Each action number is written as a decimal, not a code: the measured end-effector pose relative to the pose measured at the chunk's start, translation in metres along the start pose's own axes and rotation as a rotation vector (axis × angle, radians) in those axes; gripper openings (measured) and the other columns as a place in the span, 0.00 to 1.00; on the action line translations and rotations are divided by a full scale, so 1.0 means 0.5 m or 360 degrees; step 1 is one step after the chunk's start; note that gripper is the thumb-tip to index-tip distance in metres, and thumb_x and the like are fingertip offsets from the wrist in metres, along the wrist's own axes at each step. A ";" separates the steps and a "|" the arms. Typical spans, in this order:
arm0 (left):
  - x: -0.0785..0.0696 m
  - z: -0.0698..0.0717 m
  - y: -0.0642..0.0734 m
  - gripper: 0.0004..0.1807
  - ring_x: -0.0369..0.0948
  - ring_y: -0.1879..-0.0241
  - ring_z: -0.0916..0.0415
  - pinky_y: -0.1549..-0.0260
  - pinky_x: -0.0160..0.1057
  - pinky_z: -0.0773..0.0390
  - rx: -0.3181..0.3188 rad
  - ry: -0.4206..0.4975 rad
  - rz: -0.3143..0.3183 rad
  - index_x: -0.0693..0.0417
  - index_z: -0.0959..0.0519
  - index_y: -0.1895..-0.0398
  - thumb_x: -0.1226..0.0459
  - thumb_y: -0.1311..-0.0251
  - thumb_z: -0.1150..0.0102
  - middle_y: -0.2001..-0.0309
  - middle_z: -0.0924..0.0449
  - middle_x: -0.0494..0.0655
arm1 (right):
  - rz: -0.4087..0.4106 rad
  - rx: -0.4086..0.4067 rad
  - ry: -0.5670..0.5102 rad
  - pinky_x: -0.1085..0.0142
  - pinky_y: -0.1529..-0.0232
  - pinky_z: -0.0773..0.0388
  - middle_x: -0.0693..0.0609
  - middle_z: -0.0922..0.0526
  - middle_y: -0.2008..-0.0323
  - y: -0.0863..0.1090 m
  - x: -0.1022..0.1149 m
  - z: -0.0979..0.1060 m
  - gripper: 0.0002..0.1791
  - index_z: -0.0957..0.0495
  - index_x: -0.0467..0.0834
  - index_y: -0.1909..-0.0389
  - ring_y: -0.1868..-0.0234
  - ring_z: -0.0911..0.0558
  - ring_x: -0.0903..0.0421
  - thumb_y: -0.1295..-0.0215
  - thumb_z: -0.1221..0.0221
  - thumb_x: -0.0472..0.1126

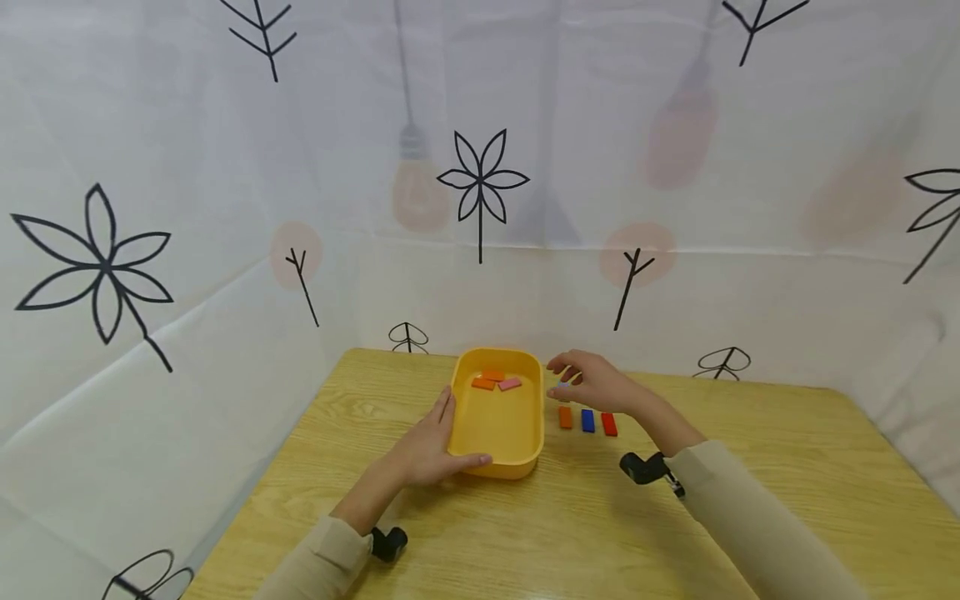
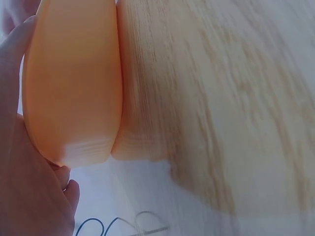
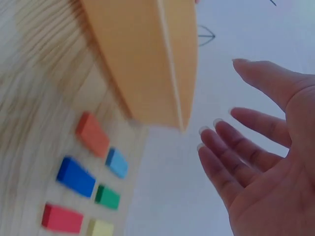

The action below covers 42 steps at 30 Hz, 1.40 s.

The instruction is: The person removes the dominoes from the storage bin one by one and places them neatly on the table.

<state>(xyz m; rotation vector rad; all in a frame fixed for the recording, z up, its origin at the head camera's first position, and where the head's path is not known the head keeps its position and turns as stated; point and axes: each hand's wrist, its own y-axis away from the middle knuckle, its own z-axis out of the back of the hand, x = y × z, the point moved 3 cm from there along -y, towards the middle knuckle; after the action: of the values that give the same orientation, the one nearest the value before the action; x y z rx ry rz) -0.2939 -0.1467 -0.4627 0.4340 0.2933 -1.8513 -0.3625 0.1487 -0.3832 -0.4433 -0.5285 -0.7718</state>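
My left hand [image 1: 423,446] holds a yellow plastic tub [image 1: 495,429] at its near left corner, fingers along the left side and thumb over the near rim. Inside the tub, toward the far end, lie two orange blocks [image 1: 483,384] and a pink block [image 1: 510,384]. Beyond the tub's right rim hovers my right hand [image 1: 596,385], fingers loosely spread and nothing between them. Under it on the table are an orange block [image 1: 566,417], a blue block [image 1: 588,421] and a red block [image 1: 609,424]. The right wrist view adds light blue [image 3: 117,162], green [image 3: 107,196] and pale yellow blocks [image 3: 100,228].
A wooden table [image 1: 750,500] bears everything. White cloth [image 1: 555,292] printed with dark plant drawings hangs behind it and along the sides. Black wrist cameras [image 1: 643,468] stick out from both sleeves.
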 end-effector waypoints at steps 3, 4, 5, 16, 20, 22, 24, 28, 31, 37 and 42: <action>0.002 0.000 0.002 0.72 0.54 0.21 0.50 0.27 0.53 0.40 0.0006 0.0005 0.0019 0.59 0.63 0.17 0.20 0.49 0.49 0.16 0.71 0.51 | -0.0055 0.0005 -0.0008 0.49 0.46 0.18 0.36 0.21 0.43 -0.034 0.017 -0.015 0.25 0.24 0.32 0.39 0.46 0.19 0.41 0.28 0.36 0.44; 0.002 0.000 0.003 0.72 0.54 0.21 0.50 0.26 0.54 0.41 0.0009 0.0011 0.0022 0.58 0.63 0.17 0.21 0.48 0.48 0.16 0.71 0.51 | -0.0088 0.0006 -0.0011 0.50 0.46 0.18 0.37 0.21 0.43 -0.046 0.022 -0.020 0.25 0.24 0.32 0.39 0.46 0.20 0.42 0.28 0.37 0.45; 0.002 0.000 0.003 0.72 0.54 0.21 0.51 0.26 0.53 0.41 0.0013 0.0012 0.0025 0.58 0.64 0.17 0.21 0.48 0.48 0.16 0.71 0.50 | -0.0120 0.0008 -0.0015 0.51 0.46 0.18 0.36 0.21 0.42 -0.056 0.026 -0.025 0.25 0.25 0.32 0.38 0.45 0.20 0.42 0.27 0.37 0.45; 0.009 -0.007 0.003 0.69 0.55 0.21 0.50 0.27 0.54 0.39 0.0000 0.0007 0.0004 0.58 0.63 0.17 0.23 0.45 0.47 0.16 0.70 0.52 | -0.0366 0.0032 -0.0122 0.48 0.40 0.22 0.33 0.23 0.39 -0.151 0.028 -0.084 0.28 0.27 0.32 0.35 0.40 0.23 0.38 0.28 0.38 0.46; 0.009 -0.002 0.008 0.69 0.55 0.21 0.50 0.27 0.54 0.39 -0.0011 0.0007 0.0000 0.58 0.63 0.17 0.24 0.44 0.46 0.16 0.69 0.52 | -0.0508 0.0050 -0.0213 0.46 0.35 0.27 0.33 0.26 0.35 -0.175 0.032 -0.108 0.33 0.30 0.30 0.32 0.36 0.26 0.38 0.29 0.37 0.48; 0.009 -0.001 0.009 0.68 0.55 0.21 0.50 0.27 0.54 0.39 -0.0014 -0.0001 -0.0008 0.59 0.63 0.17 0.25 0.44 0.46 0.16 0.69 0.52 | -0.0577 0.0048 -0.0260 0.46 0.33 0.29 0.32 0.29 0.33 -0.185 0.031 -0.118 0.36 0.33 0.29 0.31 0.35 0.27 0.38 0.29 0.37 0.48; 0.009 -0.001 0.010 0.68 0.55 0.22 0.50 0.27 0.54 0.39 -0.0011 0.0003 -0.0012 0.58 0.63 0.17 0.25 0.43 0.46 0.16 0.69 0.52 | -0.0658 0.0034 -0.0317 0.46 0.32 0.30 0.31 0.30 0.32 -0.193 0.029 -0.128 0.38 0.35 0.27 0.30 0.36 0.26 0.38 0.30 0.36 0.48; 0.007 -0.001 0.010 0.67 0.55 0.22 0.49 0.28 0.55 0.39 -0.0002 0.0029 -0.0015 0.58 0.63 0.17 0.26 0.43 0.45 0.16 0.69 0.53 | -0.0809 0.0026 -0.0425 0.49 0.34 0.28 0.33 0.26 0.40 -0.207 0.016 -0.149 0.35 0.33 0.26 0.33 0.44 0.23 0.40 0.31 0.36 0.46; 0.005 -0.001 0.010 0.67 0.55 0.21 0.49 0.27 0.55 0.39 -0.0004 0.0039 -0.0020 0.58 0.63 0.17 0.27 0.42 0.44 0.16 0.68 0.53 | -0.0879 0.0030 -0.0491 0.51 0.39 0.25 0.40 0.22 0.56 -0.212 0.004 -0.162 0.26 0.27 0.30 0.42 0.52 0.21 0.41 0.31 0.36 0.45; 0.001 0.003 0.009 0.68 0.54 0.21 0.50 0.27 0.53 0.40 -0.0007 0.0031 -0.0054 0.59 0.63 0.17 0.26 0.43 0.46 0.17 0.69 0.54 | -0.0956 0.0036 -0.0487 0.53 0.49 0.24 0.48 0.26 0.72 -0.216 -0.008 -0.173 0.22 0.27 0.31 0.49 0.62 0.23 0.44 0.35 0.34 0.41; 0.004 0.005 0.007 0.70 0.53 0.21 0.51 0.27 0.52 0.40 -0.0002 0.0000 -0.0044 0.59 0.64 0.17 0.22 0.45 0.50 0.16 0.70 0.52 | -0.0912 0.0076 -0.0411 0.57 0.55 0.21 0.42 0.20 0.68 -0.221 -0.005 -0.181 0.21 0.25 0.27 0.49 0.64 0.21 0.44 0.40 0.32 0.34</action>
<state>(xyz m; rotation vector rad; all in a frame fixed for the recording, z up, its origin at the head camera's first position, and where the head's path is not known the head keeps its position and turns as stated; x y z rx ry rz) -0.2917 -0.1504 -0.4611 0.4309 0.3016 -1.8781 -0.4210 0.0296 -0.4356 -0.3496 -0.9346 -1.2562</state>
